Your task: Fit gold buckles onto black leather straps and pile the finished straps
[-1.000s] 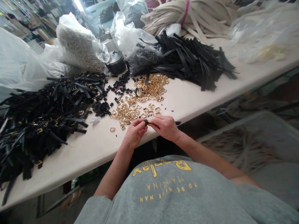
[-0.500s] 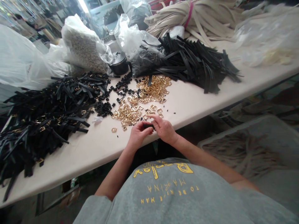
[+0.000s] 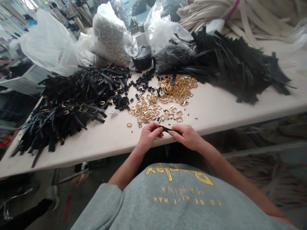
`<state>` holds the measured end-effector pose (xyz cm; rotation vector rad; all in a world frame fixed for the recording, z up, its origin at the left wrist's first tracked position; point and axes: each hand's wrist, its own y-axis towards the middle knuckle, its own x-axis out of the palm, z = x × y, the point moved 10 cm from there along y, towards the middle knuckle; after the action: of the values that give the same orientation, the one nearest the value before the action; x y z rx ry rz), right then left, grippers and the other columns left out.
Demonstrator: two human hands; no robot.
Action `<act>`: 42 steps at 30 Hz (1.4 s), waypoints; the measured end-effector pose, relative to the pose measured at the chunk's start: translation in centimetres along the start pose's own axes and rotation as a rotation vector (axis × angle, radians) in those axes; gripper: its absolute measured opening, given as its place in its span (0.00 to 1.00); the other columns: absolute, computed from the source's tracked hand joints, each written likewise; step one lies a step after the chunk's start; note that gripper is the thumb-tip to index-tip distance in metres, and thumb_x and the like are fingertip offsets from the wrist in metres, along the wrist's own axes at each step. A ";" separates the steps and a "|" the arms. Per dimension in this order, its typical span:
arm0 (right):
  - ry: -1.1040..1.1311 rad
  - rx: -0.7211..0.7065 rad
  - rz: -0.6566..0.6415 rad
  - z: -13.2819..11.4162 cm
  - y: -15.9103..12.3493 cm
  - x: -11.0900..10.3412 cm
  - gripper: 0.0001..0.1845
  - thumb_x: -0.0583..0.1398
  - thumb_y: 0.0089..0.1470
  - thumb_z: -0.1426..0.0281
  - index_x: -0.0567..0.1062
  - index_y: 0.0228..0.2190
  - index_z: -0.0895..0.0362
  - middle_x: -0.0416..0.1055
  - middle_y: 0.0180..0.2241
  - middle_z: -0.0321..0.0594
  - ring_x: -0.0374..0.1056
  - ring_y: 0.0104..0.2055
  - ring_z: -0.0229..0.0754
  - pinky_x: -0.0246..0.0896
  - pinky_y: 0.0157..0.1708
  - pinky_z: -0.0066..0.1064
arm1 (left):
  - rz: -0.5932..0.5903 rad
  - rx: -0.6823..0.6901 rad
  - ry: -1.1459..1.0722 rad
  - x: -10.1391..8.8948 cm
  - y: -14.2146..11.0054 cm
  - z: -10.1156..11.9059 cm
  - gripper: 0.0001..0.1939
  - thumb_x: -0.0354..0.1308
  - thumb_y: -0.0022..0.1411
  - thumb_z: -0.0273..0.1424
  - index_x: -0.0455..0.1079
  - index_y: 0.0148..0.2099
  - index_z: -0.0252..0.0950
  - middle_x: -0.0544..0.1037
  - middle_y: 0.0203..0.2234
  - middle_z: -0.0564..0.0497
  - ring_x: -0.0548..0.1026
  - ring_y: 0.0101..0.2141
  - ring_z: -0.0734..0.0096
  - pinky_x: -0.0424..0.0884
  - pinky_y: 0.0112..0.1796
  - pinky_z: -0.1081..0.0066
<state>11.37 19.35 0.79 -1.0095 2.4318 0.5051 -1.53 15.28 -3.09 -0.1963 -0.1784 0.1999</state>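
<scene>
A short black strap (image 3: 165,128) is stretched between my two hands at the table's front edge. My left hand (image 3: 150,135) pinches its left end with thumb and fingers. Its other end is in my right hand (image 3: 188,136), partly covered by the fingers. Just beyond my hands lie loose gold buckles (image 3: 145,110), with a denser heap of gold buckles (image 3: 179,84) behind them. Small black loops (image 3: 121,102) are piled to the left of the buckles. Whether a buckle sits on the held strap I cannot tell.
Black straps with buckles (image 3: 79,92) cover the table's left side. Plain black straps (image 3: 230,64) lie at the right. Behind stand a black pot with a lid (image 3: 143,59), a clear bag of small pale pieces (image 3: 111,40) and a beige strap bundle (image 3: 263,19).
My view has turned, so the table things sit further right. The strap, mostly hidden in my fingers before, is now drawn out between both hands, and my right hand has closed on its end.
</scene>
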 end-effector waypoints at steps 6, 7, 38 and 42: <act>0.195 0.151 -0.011 1.6 0.2 0.4 0.14 0.56 0.60 0.64 0.73 0.26 0.57 0.68 0.20 0.33 0.64 0.22 0.34 0.60 0.24 0.26 | 0.285 0.165 0.396 -8.9 -1.2 4.0 0.10 0.66 0.53 0.37 0.73 0.30 0.37 0.74 0.20 0.55 0.70 0.22 0.75 0.66 0.27 0.74; 0.236 0.178 0.002 1.9 0.3 0.4 0.15 0.56 0.60 0.62 0.73 0.27 0.57 0.69 0.20 0.34 0.64 0.21 0.34 0.60 0.24 0.26 | 0.355 0.189 0.526 -10.8 -1.5 4.9 0.09 0.66 0.53 0.37 0.73 0.30 0.37 0.75 0.22 0.55 0.70 0.23 0.74 0.66 0.29 0.73; 0.386 0.193 0.078 2.4 0.3 0.5 0.14 0.58 0.57 0.60 0.73 0.28 0.58 0.72 0.24 0.36 0.65 0.21 0.32 0.62 0.22 0.24 | 0.156 0.305 1.395 -12.9 2.0 7.8 0.10 0.56 0.58 0.31 0.77 0.29 0.37 0.79 0.27 0.46 0.73 0.31 0.64 0.67 0.38 0.66; 0.465 0.211 0.088 2.5 0.3 0.5 0.14 0.59 0.56 0.59 0.73 0.29 0.58 0.73 0.26 0.36 0.65 0.21 0.31 0.63 0.23 0.24 | 0.231 0.250 1.080 -13.5 2.2 7.5 0.06 0.59 0.53 0.31 0.77 0.32 0.36 0.80 0.26 0.49 0.74 0.28 0.67 0.70 0.35 0.67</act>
<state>11.48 20.52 -1.50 -1.0197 2.8697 0.0334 -16.36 15.80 1.61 -0.0550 0.9424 0.3176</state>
